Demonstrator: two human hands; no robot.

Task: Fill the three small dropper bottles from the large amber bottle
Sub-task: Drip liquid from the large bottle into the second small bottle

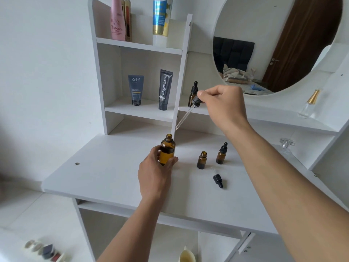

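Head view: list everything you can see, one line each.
large amber bottle: 1, amber, open, desk
dropper: 1, black cap, glass tube, above large bottle
small dropper bottles: 3, amber; open one and capped one on desk, capped one on shelf
loose dropper cap: 1, black, lying on desk
tubes: 2, dark, middle shelf
pink bottle: 1, top shelf
mirror: 1, round
left hand: grips large bottle
right hand: holds dropper
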